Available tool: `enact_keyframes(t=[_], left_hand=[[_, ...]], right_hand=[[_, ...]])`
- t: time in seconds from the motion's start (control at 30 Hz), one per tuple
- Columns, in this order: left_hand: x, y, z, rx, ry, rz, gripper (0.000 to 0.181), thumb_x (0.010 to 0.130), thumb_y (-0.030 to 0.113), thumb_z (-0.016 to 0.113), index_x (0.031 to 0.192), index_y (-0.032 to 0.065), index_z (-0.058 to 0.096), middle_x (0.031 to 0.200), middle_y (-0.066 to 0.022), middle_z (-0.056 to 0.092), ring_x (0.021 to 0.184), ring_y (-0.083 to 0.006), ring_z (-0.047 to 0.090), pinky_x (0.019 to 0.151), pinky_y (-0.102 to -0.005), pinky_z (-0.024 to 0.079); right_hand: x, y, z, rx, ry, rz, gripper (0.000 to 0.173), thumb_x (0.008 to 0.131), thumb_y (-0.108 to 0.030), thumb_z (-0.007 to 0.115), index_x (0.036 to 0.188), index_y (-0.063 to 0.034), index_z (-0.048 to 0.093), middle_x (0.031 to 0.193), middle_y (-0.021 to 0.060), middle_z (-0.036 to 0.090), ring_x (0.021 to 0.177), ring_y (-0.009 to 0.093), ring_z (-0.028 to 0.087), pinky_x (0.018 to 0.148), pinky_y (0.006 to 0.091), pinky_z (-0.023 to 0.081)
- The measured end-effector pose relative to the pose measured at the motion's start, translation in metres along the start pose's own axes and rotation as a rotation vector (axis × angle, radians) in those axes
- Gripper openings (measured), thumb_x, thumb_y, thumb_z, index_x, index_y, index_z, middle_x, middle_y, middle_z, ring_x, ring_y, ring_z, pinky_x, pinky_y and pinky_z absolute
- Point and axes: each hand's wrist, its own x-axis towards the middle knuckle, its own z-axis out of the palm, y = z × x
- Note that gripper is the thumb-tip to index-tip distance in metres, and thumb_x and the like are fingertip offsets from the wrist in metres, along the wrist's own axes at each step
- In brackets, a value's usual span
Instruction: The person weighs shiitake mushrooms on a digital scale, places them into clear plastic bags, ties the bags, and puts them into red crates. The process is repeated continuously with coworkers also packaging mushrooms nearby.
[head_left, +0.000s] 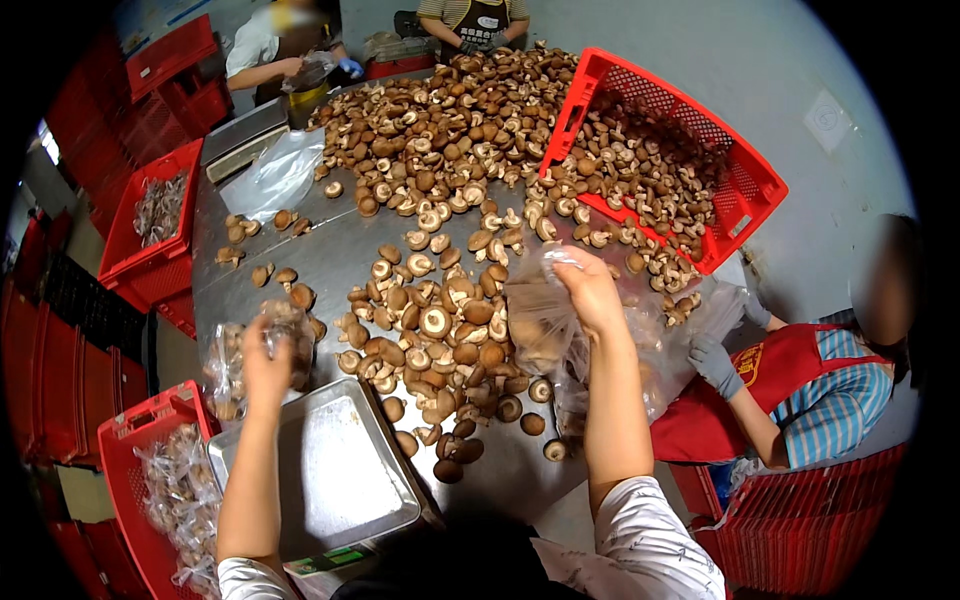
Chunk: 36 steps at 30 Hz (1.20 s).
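My right hand (589, 289) grips the gathered top of a clear plastic bag (534, 330) with mushrooms inside, to the right of a loose pile of brown mushrooms (442, 337). At the left, my left hand (266, 356) is blurred over clear bags of mushrooms (226, 367); whether its fingers hold one is not plain. A metal tray (349, 465) on a scale lies bare just below that hand. More filled bags lie beneath my right forearm.
A red plastic crate (750, 187) lies tipped, spilling mushrooms onto the metal table (217, 292) beside a large heap (450, 120). A red crate of filled bags (112, 457) stands lower left. A gloved co-worker (757, 390) stands at the right; two people are across the table.
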Motion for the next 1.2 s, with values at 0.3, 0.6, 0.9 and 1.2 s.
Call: enact_keyframes(t=[0.3, 0.6, 0.9, 1.2], left_hand=[[-0.146, 0.123, -0.009, -2.019, -0.794, -0.559, 0.095, 0.067, 0.064, 0.061, 0.141, 0.0198, 0.022, 0.136, -0.0103, 0.040, 0.123, -0.0381, 0.039, 0.092, -0.0636, 0.037], [-0.227, 0.006, -0.120, -1.631, -0.076, -0.764, 0.044, 0.089, 0.013, 0.053, 0.129, 0.0072, 0.036, 0.124, -0.0142, 0.049, 0.113, -0.0326, 0.051, 0.089, -0.0504, 0.047], [-0.308, -0.033, -0.208, -1.074, 0.343, -0.819, 0.033, 0.085, 0.006, 0.056, 0.116, 0.0041, 0.046, 0.112, -0.0082, 0.054, 0.093, -0.0154, 0.056, 0.081, -0.0303, 0.049], [-0.340, -0.036, -0.315, -0.498, 0.601, -0.656, 0.018, 0.084, 0.010, 0.057, 0.100, 0.0017, 0.057, 0.084, -0.0010, 0.056, 0.064, -0.0059, 0.045, 0.058, -0.0196, 0.036]], right_hand=[[-0.078, -0.151, 0.143, 0.340, -1.110, -0.319, 0.026, 0.081, -0.017, 0.063, 0.091, 0.0061, 0.059, 0.084, 0.0077, 0.062, 0.078, 0.013, 0.058, 0.070, 0.0243, 0.045], [-0.146, -0.092, 0.238, 0.291, -0.951, -0.087, 0.018, 0.093, -0.014, 0.047, 0.094, -0.0011, 0.059, 0.074, -0.0014, 0.055, 0.066, 0.005, 0.048, 0.059, 0.0195, 0.039], [-0.188, -0.031, 0.189, 0.163, -0.523, 0.011, 0.049, 0.082, 0.005, 0.048, 0.130, -0.0032, 0.043, 0.101, 0.0062, 0.058, 0.086, 0.011, 0.056, 0.077, 0.0225, 0.046], [-0.196, 0.037, 0.067, -0.125, -0.046, 0.108, 0.026, 0.085, -0.005, 0.057, 0.112, -0.0051, 0.058, 0.091, 0.0010, 0.060, 0.075, 0.006, 0.052, 0.062, 0.0179, 0.040]])
